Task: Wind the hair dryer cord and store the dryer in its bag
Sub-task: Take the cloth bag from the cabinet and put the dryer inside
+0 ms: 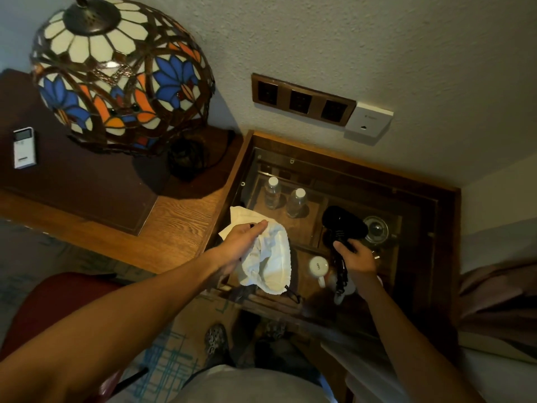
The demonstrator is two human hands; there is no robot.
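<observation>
- Bench [174, 225]: a wooden top was seen beside a glass-topped cabinet [444, 228], under whose glass two water bottles [272, 193] and a white mug [318, 267] were stored.
- Bag [270, 263]: a white cloth pouch was held up over the cabinet, its mouth slack and crumpled.
- Hair dryer [344, 223]: black, gripped by the handle over the cabinet, apart from the bag.
- Cord [341, 274]: a bunched coil was seen hanging below the handle; winding was judged finished.
- Left hand [241, 245]: fingers pinched on the bag's edge.
- Right hand [359, 257]: closed round the handle.
- Step in hand: bagging. The mouth would need spreading, and the dryer guiding in.
</observation>
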